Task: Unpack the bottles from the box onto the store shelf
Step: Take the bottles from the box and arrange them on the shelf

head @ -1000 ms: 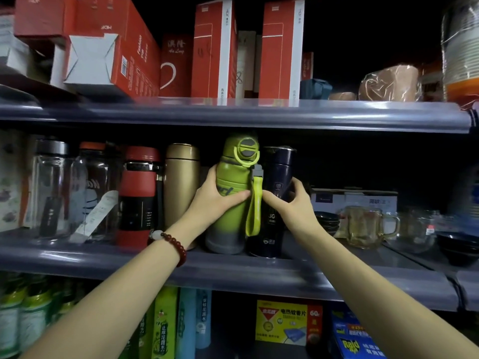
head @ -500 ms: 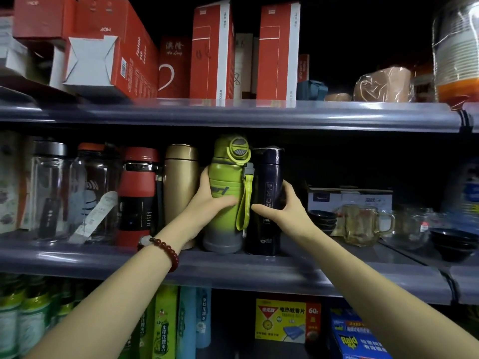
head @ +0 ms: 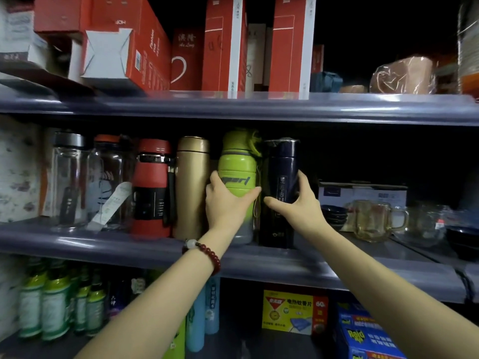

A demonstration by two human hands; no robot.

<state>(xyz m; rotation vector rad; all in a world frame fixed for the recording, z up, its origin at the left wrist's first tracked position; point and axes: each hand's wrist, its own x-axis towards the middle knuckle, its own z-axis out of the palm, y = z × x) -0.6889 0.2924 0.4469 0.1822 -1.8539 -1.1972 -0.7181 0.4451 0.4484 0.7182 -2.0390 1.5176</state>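
Note:
A green sport bottle (head: 234, 169) stands upright on the middle shelf (head: 129, 248), and my left hand (head: 225, 206) grips its lower half. Right beside it stands a dark navy bottle (head: 281, 161), which my right hand (head: 298, 206) holds around the middle. To their left are a gold flask (head: 191, 185), a red and black bottle (head: 151, 187) and two clear bottles (head: 68, 180). The green bottle's strap is now turned away, between the two bottles. No box of bottles is in view.
Right of the navy bottle sit stacked dark bowls (head: 334, 216), a glass mug (head: 373, 220) and a white carton (head: 363, 195). The upper shelf edge (head: 259, 107) hangs just above the bottle caps, loaded with red boxes (head: 224, 45). The lower shelf holds green bottles (head: 54, 304).
The green bottle has turned so its lid ring and strap no longer face me, and it has been set deeper on the shelf. Both hands keep their holds.

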